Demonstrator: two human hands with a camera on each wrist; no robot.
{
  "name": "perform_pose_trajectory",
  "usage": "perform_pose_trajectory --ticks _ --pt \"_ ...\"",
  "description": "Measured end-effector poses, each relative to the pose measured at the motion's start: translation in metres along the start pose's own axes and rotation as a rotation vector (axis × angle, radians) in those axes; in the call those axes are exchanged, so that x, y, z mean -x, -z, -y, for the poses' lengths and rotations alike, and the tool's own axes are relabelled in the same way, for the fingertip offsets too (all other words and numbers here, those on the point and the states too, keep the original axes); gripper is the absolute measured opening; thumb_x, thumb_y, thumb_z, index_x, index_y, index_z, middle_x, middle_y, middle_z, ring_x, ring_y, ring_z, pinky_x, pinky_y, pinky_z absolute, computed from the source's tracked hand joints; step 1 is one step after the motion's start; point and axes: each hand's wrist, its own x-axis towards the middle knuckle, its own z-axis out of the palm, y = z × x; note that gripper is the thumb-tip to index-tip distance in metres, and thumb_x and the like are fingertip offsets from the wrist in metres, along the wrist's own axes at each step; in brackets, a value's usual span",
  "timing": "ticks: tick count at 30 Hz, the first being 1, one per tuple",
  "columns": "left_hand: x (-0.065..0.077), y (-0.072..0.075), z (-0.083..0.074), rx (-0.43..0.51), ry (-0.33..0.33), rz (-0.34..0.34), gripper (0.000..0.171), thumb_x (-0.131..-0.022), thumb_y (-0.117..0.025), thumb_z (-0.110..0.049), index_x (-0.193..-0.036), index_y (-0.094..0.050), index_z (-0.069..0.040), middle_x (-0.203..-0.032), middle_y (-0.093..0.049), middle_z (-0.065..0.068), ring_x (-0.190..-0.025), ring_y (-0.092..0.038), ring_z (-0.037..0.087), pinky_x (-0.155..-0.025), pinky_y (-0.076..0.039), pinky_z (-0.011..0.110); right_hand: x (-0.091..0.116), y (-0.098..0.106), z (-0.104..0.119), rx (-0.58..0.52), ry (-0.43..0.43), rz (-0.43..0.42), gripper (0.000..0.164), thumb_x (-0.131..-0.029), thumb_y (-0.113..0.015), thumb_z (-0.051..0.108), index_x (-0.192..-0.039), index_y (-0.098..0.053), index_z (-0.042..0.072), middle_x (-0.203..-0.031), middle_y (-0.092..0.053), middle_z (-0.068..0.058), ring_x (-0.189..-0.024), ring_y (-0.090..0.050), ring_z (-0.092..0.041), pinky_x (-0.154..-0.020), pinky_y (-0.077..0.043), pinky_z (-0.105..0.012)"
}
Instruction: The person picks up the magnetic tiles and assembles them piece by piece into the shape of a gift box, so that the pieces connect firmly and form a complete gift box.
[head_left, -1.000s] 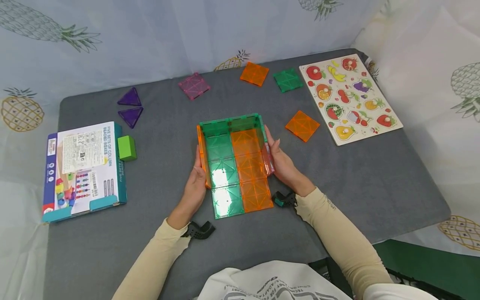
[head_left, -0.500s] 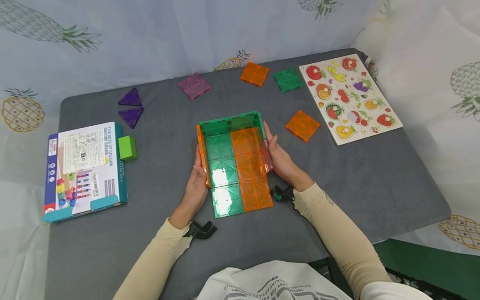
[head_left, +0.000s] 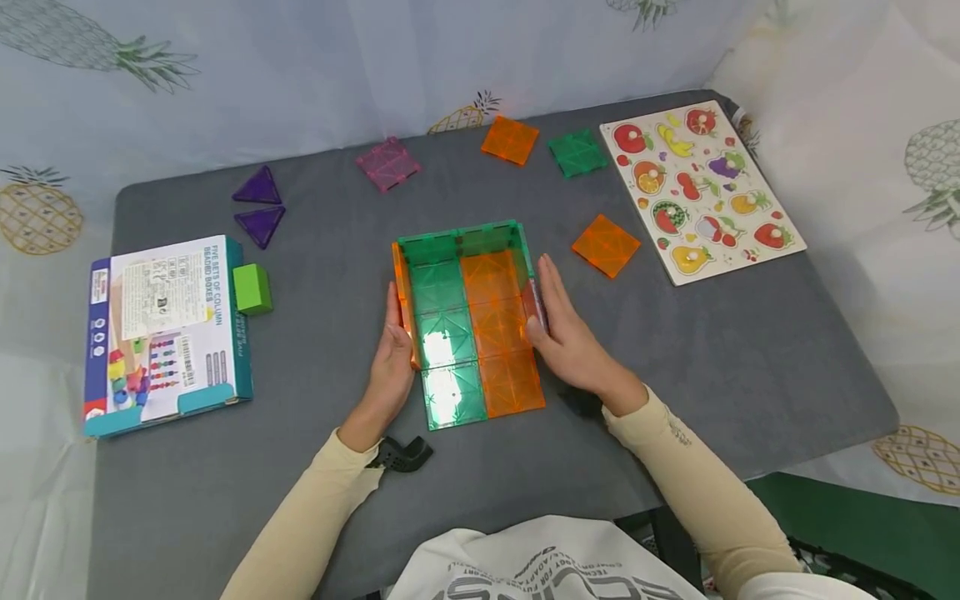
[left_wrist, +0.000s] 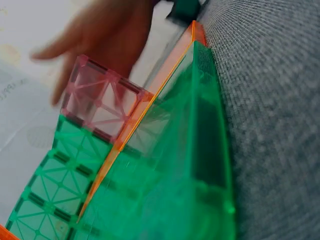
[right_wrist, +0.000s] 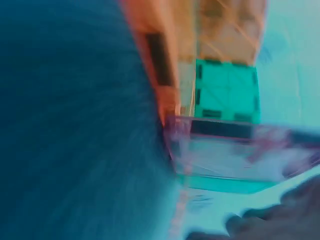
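A tray-like build of translucent magnetic tiles lies on the grey table, its floor point(head_left: 444, 367) made of green and orange squares. Green tiles point(head_left: 427, 248) stand up along its back, orange ones point(head_left: 402, 296) on the left. The right wall ends in a pink tile point(left_wrist: 100, 100), upright. My left hand point(head_left: 388, 371) rests along the outside of the orange wall with extended fingers. Beside the pink tile is my right hand point(head_left: 576, 342), fingers straight and pointing away, thumb close to the wall's edge; it appears blurred in the left wrist view.
Loose square tiles lie behind and right: pink point(head_left: 388, 165), orange point(head_left: 510, 140), green point(head_left: 577, 153), orange point(head_left: 606, 246). A fruit puzzle board point(head_left: 705, 192) is at far right. On the left are two purple triangles point(head_left: 258, 204), a green block point(head_left: 252, 289) and a flat box point(head_left: 165, 333).
My right hand has shifted back toward me and turned, its thumb coming round to the near end of the right wall. The left hand and tile build have stayed nearly still.
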Motion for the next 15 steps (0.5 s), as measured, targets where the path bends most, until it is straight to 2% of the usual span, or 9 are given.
perform_pose_trajectory --ticks 3,5,7,9,10,12,15 --pt "0.0 0.0 -0.002 0.007 0.002 0.0 0.104 -0.08 -0.028 -0.077 -0.155 0.006 -0.014 -0.163 0.009 0.003 -0.149 0.01 0.019 -0.119 0.006 0.049 0.02 -0.007 0.013 0.347 0.208 -0.126 0.102 -0.089 -0.041 0.069 -0.154 0.007 0.008 -0.161 0.006 -0.017 -0.149 0.003 -0.033 -0.116 -0.006 -0.061" --pt "0.0 0.001 -0.003 0.004 0.006 0.004 0.105 -0.08 -0.028 -0.078 -0.155 0.006 -0.014 -0.163 0.01 0.002 -0.149 0.01 0.019 -0.119 0.006 0.049 0.033 -0.016 0.021 0.558 0.364 -0.153 0.106 -0.087 -0.049 0.068 -0.155 0.001 0.004 -0.161 -0.003 -0.02 -0.149 -0.004 -0.038 -0.115 -0.008 -0.063" --pt "0.001 0.001 -0.003 -0.004 0.009 0.005 0.106 -0.079 -0.027 -0.079 -0.155 0.007 -0.014 -0.163 0.01 0.003 -0.149 0.011 0.02 -0.119 0.006 0.05 0.043 -0.026 0.028 0.732 0.512 -0.092 0.105 -0.085 -0.053 0.068 -0.155 -0.007 0.003 -0.16 -0.011 -0.019 -0.148 -0.011 -0.036 -0.115 -0.012 -0.062" --pt "0.002 0.002 -0.004 -0.011 0.008 0.004 0.107 -0.079 -0.026 -0.079 -0.155 0.006 -0.012 -0.163 0.01 0.004 -0.149 0.01 0.022 -0.119 0.005 0.051 0.05 -0.038 0.032 0.877 0.623 0.025 0.102 -0.085 -0.052 0.069 -0.154 -0.014 0.004 -0.16 -0.016 -0.015 -0.149 -0.014 -0.032 -0.116 -0.017 -0.058" --pt "0.002 0.002 -0.004 -0.01 0.007 0.006 0.106 -0.079 -0.026 -0.079 -0.155 0.006 -0.012 -0.163 0.01 0.005 -0.149 0.01 0.022 -0.119 0.005 0.051 0.05 -0.044 0.033 0.932 0.655 0.085 0.1 -0.085 -0.051 0.069 -0.154 -0.017 0.005 -0.16 -0.017 -0.014 -0.149 -0.014 -0.03 -0.116 -0.019 -0.056" --pt "0.002 0.002 -0.003 -0.012 0.01 0.01 0.105 -0.079 -0.026 -0.079 -0.155 0.006 -0.014 -0.163 0.009 0.004 -0.149 0.01 0.022 -0.119 0.005 0.05 0.047 -0.054 0.034 1.023 0.668 0.193 0.095 -0.087 -0.047 0.069 -0.154 -0.02 0.007 -0.161 -0.017 -0.012 -0.149 -0.013 -0.027 -0.118 -0.019 -0.05" --pt "0.002 0.001 -0.001 -0.007 0.018 0.023 0.102 -0.081 -0.025 -0.078 -0.155 0.006 -0.016 -0.163 0.008 0.003 -0.149 0.009 0.02 -0.12 0.004 0.049 0.036 -0.064 0.032 1.11 0.609 0.288 0.088 -0.09 -0.042 0.067 -0.154 -0.021 0.01 -0.161 -0.016 -0.011 -0.149 -0.014 -0.025 -0.12 -0.018 -0.046"
